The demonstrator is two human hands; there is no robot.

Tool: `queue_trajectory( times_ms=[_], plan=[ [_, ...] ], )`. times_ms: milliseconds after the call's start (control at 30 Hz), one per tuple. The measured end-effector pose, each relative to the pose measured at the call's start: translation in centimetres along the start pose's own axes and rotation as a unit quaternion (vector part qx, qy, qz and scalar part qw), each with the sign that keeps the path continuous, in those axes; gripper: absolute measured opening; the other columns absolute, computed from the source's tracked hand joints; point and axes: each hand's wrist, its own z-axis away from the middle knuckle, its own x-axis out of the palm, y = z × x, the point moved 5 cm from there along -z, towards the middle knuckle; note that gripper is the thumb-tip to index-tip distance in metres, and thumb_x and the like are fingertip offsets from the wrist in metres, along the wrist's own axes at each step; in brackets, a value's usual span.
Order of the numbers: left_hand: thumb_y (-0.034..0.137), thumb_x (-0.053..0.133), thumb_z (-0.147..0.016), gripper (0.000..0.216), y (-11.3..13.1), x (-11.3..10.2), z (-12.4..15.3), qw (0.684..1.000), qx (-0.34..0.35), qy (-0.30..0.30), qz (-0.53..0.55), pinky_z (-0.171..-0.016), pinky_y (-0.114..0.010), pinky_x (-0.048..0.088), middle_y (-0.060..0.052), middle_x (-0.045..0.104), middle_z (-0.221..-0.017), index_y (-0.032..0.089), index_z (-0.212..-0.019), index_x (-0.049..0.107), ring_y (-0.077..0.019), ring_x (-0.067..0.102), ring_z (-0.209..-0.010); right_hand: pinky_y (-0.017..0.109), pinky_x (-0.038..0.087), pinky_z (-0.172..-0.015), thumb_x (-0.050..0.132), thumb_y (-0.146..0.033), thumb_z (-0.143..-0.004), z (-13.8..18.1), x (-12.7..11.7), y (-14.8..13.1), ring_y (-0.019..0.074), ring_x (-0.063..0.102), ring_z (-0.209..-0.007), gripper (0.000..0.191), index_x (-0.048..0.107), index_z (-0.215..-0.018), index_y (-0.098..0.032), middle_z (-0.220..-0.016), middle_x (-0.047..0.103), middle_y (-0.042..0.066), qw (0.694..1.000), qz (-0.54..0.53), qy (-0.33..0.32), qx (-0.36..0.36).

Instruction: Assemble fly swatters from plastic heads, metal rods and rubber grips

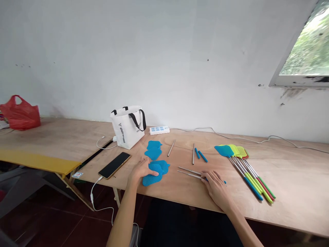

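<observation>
hands (143, 168) (217, 187) just inside table edge (177, 195)

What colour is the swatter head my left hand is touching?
Blue; the swatter head under the left hand shows best in the head view.

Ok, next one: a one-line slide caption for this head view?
At a plywood table, left hand rests on blue swatter heads, right hand on metal rods, assembled fly swatters lying alongside.

We read "STUDIO" printed down the side of the white tote bag (128, 128), far left on the table (282, 192); the word before it is unclear.
</observation>
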Motion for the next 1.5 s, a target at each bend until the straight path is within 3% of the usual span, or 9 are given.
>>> queue_trajectory(
  times_ms=[100, 200, 367, 500, 567, 733, 900, 1033, 1500],
  plan=[
    [0.048, 0.074, -0.071, 0.040, 2.3, -1.6, 0.5, 0.983, 0.103, 0.114, 0.097, -0.086, -0.036, 0.049, -0.007, 0.062, -0.112, 0.023, -0.094, 0.053, -0.0288, 0.063, -0.103, 0.046, 0.043, -0.107, 0.037, -0.024, -0.105, 0.0, -0.4, -0.3, 0.0236, 0.064, -0.104, 0.024, 0.061, -0.106, -0.029, -0.106, 0.070, 0.004, 1.000, -0.018, 0.009, -0.003],
    [0.046, 0.068, -0.081, 0.028, 4.8, -3.0, 1.6, 0.925, 0.190, 0.231, 0.236, -0.088, -0.032, 0.048, -0.002, 0.064, -0.101, 0.023, -0.091, 0.056, -0.0233, 0.063, -0.099, 0.042, 0.049, -0.093, 0.033, -0.022, -0.105, 0.1, -0.7, -0.4, 0.0250, 0.064, -0.099, 0.031, 0.061, -0.117, -0.029, -0.104, 0.069, 0.005, 0.999, -0.036, 0.007, 0.012],
    [0.052, 0.082, -0.072, 0.037, 8.0, -0.8, 1.5, 0.871, 0.208, 0.169, 0.411, -0.068, -0.027, 0.048, 0.001, 0.065, -0.075, 0.020, -0.076, 0.065, -0.0187, 0.062, -0.075, 0.042, 0.048, -0.087, 0.029, -0.022, -0.104, 0.2, -1.2, -0.6, 0.0263, 0.063, -0.098, 0.041, 0.057, -0.134, -0.029, -0.109, 0.067, 0.009, 0.999, -0.043, 0.014, 0.013],
    [0.058, 0.086, -0.062, 0.047, 9.1, 3.2, -0.4, 0.823, 0.138, 0.108, 0.541, -0.062, -0.029, 0.049, 0.000, 0.062, -0.064, 0.019, -0.060, 0.059, -0.0176, 0.060, -0.065, 0.039, 0.049, -0.079, 0.044, -0.039, -0.103, 0.3, -1.7, -0.2, 0.0250, 0.061, -0.084, 0.029, 0.066, -0.119, -0.029, -0.091, 0.061, 0.006, 0.997, 0.009, 0.046, 0.065],
    [0.060, 0.085, -0.063, 0.047, 9.5, 4.8, -1.0, 0.807, 0.121, 0.102, 0.569, -0.064, -0.029, 0.051, -0.001, 0.064, -0.066, 0.019, -0.063, 0.062, -0.0178, 0.062, -0.067, 0.037, 0.050, -0.077, 0.042, -0.035, -0.103, 0.4, -1.9, -0.1, 0.0247, 0.062, -0.083, 0.028, 0.067, -0.115, -0.028, -0.089, 0.061, 0.007, 0.994, 0.003, 0.072, 0.079],
    [0.059, 0.080, -0.072, 0.044, 10.1, 6.8, -1.0, 0.810, 0.106, 0.120, 0.564, -0.067, -0.028, 0.049, -0.003, 0.066, -0.071, 0.018, -0.071, 0.065, -0.0183, 0.063, -0.070, 0.037, 0.052, -0.088, 0.031, -0.010, -0.095, 0.5, -1.5, -0.5, 0.0243, 0.063, -0.102, 0.058, 0.051, -0.145, -0.032, -0.112, 0.065, 0.007, 0.997, -0.039, 0.055, 0.022],
    [0.061, 0.079, -0.073, 0.046, 10.3, 6.8, -0.6, 0.818, 0.126, 0.117, 0.549, -0.065, -0.028, 0.047, -0.002, 0.064, -0.068, 0.018, -0.068, 0.062, -0.0187, 0.061, -0.069, 0.029, 0.047, -0.070, 0.040, -0.025, -0.104, 0.3, -1.5, -0.8, 0.0198, 0.062, -0.080, 0.035, 0.065, -0.129, -0.029, -0.085, 0.062, 0.004, 0.997, 0.040, 0.063, 0.004],
    [0.058, 0.079, -0.075, 0.044, 11.3, 6.5, 0.2, 0.817, 0.168, 0.082, 0.546, -0.066, -0.028, 0.046, -0.002, 0.063, -0.070, 0.018, -0.069, 0.061, -0.0182, 0.059, -0.069, 0.029, 0.047, -0.074, 0.039, -0.026, -0.107, 0.2, -1.5, -1.0, 0.0197, 0.064, -0.083, 0.031, 0.069, -0.108, -0.025, -0.087, 0.065, 0.004, 0.996, 0.030, 0.076, -0.020],
    [0.059, 0.078, -0.075, 0.047, 12.4, 7.4, 1.0, 0.823, 0.173, 0.041, 0.540, -0.060, -0.026, 0.042, -0.001, 0.057, -0.063, 0.020, -0.063, 0.053, -0.0170, 0.056, -0.064, 0.029, 0.052, -0.077, 0.037, -0.016, -0.098, 0.7, -1.1, -1.0, 0.0203, 0.069, -0.085, 0.049, 0.057, -0.140, -0.032, -0.093, 0.072, 0.004, 0.999, 0.022, 0.030, -0.034]
  ],
)
